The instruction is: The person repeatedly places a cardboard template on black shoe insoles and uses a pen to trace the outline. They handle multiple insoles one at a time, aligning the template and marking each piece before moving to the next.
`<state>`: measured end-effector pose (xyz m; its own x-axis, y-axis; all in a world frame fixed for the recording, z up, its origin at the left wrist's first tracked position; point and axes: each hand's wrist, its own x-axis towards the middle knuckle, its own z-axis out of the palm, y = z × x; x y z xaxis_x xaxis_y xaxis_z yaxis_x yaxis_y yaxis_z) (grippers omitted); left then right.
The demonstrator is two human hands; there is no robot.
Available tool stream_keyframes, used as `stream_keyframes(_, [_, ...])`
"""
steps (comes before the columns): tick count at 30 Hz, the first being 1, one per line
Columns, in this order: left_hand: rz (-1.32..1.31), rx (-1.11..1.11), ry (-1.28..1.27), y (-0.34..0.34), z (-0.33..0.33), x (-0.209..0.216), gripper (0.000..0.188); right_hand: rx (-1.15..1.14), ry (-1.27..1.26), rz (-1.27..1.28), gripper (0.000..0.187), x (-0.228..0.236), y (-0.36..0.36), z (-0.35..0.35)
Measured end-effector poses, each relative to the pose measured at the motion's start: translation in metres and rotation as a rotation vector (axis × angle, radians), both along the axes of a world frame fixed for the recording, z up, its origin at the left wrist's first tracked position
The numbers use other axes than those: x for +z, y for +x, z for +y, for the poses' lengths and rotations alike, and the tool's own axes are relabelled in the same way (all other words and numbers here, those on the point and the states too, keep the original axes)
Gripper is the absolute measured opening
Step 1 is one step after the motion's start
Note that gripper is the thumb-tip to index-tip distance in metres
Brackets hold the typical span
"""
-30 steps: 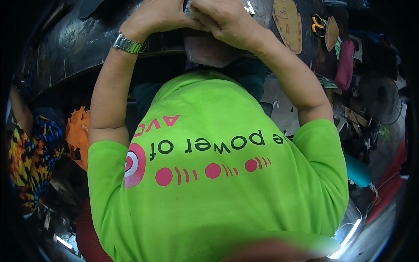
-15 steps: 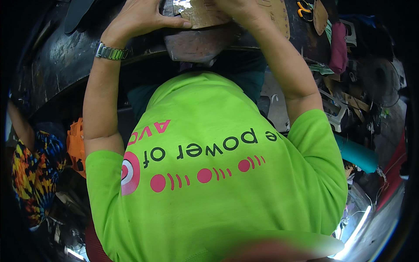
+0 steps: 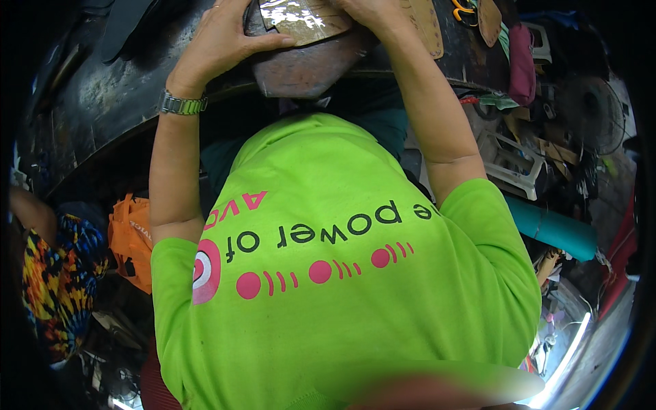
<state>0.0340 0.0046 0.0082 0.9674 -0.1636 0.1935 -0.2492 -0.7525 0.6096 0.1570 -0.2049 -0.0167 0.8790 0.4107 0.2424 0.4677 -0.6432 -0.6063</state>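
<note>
- Apart now, having met a second ago, the left hand (image 3: 215, 41) and right hand (image 3: 369, 8) bare a glossy brown piece (image 3: 307, 20) between them.
- Nearest, below both hands: a brown board (image 3: 294, 74), partly under the piece, at the counter (image 3: 137, 82) edge.
- Left hand spread, thumb on the piece's near edge; right hand's grip, cut off above, I cannot tell.
- Positioning seems in hand; next calls for steadying the piece.
- Farther, right of the right hand: a tan panel (image 3: 429, 37).

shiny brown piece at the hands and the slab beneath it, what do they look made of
Shiny brown piece: maybe plastic-coated card or lacquered leather; glossy, with bright, broken glare. Slab: possibly wood or stone; mostly matte, mottled brown-grey, angular edges.
</note>
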Motion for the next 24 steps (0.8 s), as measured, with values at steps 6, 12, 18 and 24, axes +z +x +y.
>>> stream_keyframes(6, [-0.165, 0.064, -0.076, -0.004, -0.003, -0.024, 0.096, 0.111, 0.031, 0.13, 0.058, 0.001, 0.003, -0.001])
stream_keyframes(12, [-0.156, 0.119, 0.018, -0.01, -0.007, -0.032, 0.113, 0.098, 0.256, 0.127, 0.028, -0.006, -0.004, 0.006])
stream_keyframes(18, [-0.06, 0.023, -0.304, -0.016, -0.002, -0.025, 0.105, 0.182, 0.825, 0.618, 0.018, -0.009, 0.022, -0.007])
stream_keyframes(24, [0.038, 0.057, -0.404, -0.019, 0.006, -0.027, 0.075, 0.056, 1.167, 0.515, 0.018, -0.018, 0.058, -0.036])
